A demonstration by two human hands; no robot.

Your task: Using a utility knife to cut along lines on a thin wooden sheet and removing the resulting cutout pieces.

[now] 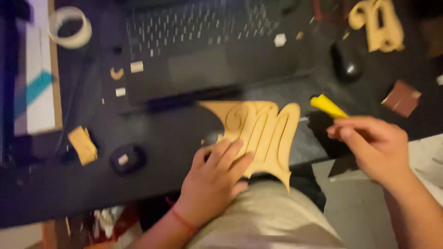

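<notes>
Left hand [214, 177] presses flat, fingers spread, on carved tan wing-shaped piece [260, 131] at desk edge. Right hand [376, 145] pinches yellow tool [327, 106], just right of piece. Laptop [203, 50] behind; tape roll [70, 26] far left.

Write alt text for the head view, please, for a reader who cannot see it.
A left hand presses a tan carved wing-shaped piece flat on a dark desk, while the right hand holds a yellow tool beside it. A laptop, tape roll and mouse lie behind.
</notes>
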